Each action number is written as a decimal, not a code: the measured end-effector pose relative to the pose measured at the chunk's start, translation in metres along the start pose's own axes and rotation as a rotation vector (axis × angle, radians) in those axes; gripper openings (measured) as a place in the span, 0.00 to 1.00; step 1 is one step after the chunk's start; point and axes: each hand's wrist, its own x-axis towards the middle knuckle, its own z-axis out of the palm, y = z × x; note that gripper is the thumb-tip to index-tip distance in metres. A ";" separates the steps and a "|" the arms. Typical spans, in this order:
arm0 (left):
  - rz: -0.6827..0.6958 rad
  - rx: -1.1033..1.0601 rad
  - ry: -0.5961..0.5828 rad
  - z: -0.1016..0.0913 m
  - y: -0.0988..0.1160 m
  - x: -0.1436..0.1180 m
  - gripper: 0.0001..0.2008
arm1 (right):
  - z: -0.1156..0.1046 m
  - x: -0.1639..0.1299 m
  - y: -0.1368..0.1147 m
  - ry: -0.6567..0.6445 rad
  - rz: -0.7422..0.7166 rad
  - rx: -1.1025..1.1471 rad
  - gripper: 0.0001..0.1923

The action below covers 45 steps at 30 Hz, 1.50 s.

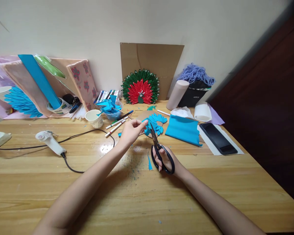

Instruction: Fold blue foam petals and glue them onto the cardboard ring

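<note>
In my right hand point(165, 156) is a pair of black-handled scissors point(156, 140), fingers through the loops and blades pointing up and away. My left hand point(132, 130) pinches a small piece of blue crepe paper point(145, 124) close to the blade tips. Whether the blades touch that piece I cannot tell. Just behind lies a ring of blue paper petals point(159, 119) on a round cardboard piece. A folded blue crepe sheet point(182, 129) rests to the right. One narrow blue scrap point(150, 162) lies on the table left of the scissors.
A green and red paper peacock point(140, 89) leans on a cardboard sheet point(161, 58) at the wall. A glue gun point(51, 142) with its cord lies left. Around stand a paper cup point(94, 118), a bowl of blue scraps point(112, 111), markers point(116, 126) and a phone point(218, 138).
</note>
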 end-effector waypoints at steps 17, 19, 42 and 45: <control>0.010 0.086 -0.095 0.002 -0.005 -0.003 0.11 | 0.003 0.000 0.001 -0.017 0.024 0.035 0.38; 0.013 0.086 -0.095 0.002 -0.005 -0.003 0.11 | 0.003 0.000 0.002 0.001 0.032 0.040 0.37; -0.016 0.091 -0.166 0.001 -0.006 -0.002 0.11 | 0.001 -0.001 0.002 0.035 0.012 -0.013 0.36; -0.007 0.118 -0.172 0.000 -0.004 -0.002 0.11 | 0.001 0.000 0.003 0.044 0.009 -0.031 0.35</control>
